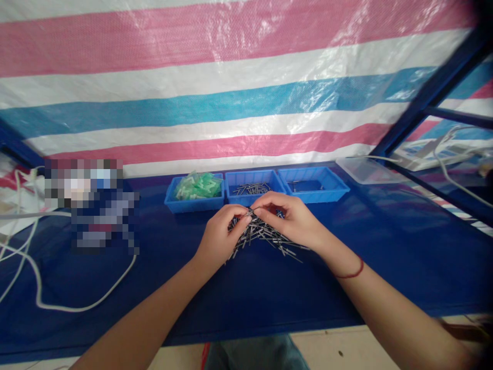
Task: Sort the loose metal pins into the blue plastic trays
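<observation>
On the blue table lies a loose pile of thin metal rivets (pixel 265 234), long pins with a thicker part at one end. Above the pile, my left hand (pixel 220 231) pinches a small metal rivet (pixel 250 211) between thumb and forefinger. My right hand (pixel 290 218) closes its thumb and fingertips on the same small piece from the other side. The two hands almost meet, and their fingers cover part of the pile. Just behind is a blue tray (pixel 254 176) with more rivets in it.
Left of that tray, a blue tray (pixel 192 208) holds a green bag (pixel 198 185) of small pale pieces. The right blue tray (pixel 319 195) holds a few pins. A clear plastic lid (pixel 365 170) lies farther right. White cables (pixel 77 310) curl across the left of the table (pixel 246 308).
</observation>
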A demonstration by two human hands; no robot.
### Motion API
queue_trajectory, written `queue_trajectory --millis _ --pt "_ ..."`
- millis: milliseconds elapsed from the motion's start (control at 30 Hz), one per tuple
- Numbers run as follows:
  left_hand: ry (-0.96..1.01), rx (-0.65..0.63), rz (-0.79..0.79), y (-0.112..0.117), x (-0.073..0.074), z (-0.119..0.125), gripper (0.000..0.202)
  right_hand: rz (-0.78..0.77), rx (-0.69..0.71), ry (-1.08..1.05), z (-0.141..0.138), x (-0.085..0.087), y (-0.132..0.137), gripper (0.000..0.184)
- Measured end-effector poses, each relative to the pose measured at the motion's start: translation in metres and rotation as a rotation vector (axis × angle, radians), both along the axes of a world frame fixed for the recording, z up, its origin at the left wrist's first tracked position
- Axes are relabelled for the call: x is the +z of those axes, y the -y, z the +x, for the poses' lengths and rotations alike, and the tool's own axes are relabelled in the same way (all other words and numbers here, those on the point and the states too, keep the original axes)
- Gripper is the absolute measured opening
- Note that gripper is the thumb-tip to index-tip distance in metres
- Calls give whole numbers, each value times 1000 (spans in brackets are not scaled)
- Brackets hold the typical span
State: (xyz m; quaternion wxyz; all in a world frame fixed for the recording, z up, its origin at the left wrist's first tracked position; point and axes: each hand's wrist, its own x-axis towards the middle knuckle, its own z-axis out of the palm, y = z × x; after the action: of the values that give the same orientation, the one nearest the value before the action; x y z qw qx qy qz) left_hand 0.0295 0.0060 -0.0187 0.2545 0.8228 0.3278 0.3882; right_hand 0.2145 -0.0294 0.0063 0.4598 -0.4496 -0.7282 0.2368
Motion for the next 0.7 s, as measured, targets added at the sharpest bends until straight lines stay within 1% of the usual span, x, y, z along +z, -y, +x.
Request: queue_trajectory --millis 133,233,300,367,433,533,633,700 --pt "22 30 59 0 2 -1 6 61 -15 107 2 -3 -2 12" --pt "11 40 67 0 2 -2 6 112 -1 189 2 -3 -3 13" --pt "-15 46 56 1 2 -1 8 142 -50 228 5 -2 -4 13" --pt "-62 29 56 2 2 -1 14 176 -208 263 13 -2 -6 14" --pt "-136 -2 89 3 3 -1 18 190 -442 309 26 -3 -9 15" --pt "-281 -35 159 6 4 -1 17 140 -766 387 48 -6 -15 18" --pt "-402 -38 188 7 3 -1 22 87 -962 455 65 -10 -17 23" --pt "-462 -44 203 8 2 -1 28 90 -1023 468 69 -11 -17 29"
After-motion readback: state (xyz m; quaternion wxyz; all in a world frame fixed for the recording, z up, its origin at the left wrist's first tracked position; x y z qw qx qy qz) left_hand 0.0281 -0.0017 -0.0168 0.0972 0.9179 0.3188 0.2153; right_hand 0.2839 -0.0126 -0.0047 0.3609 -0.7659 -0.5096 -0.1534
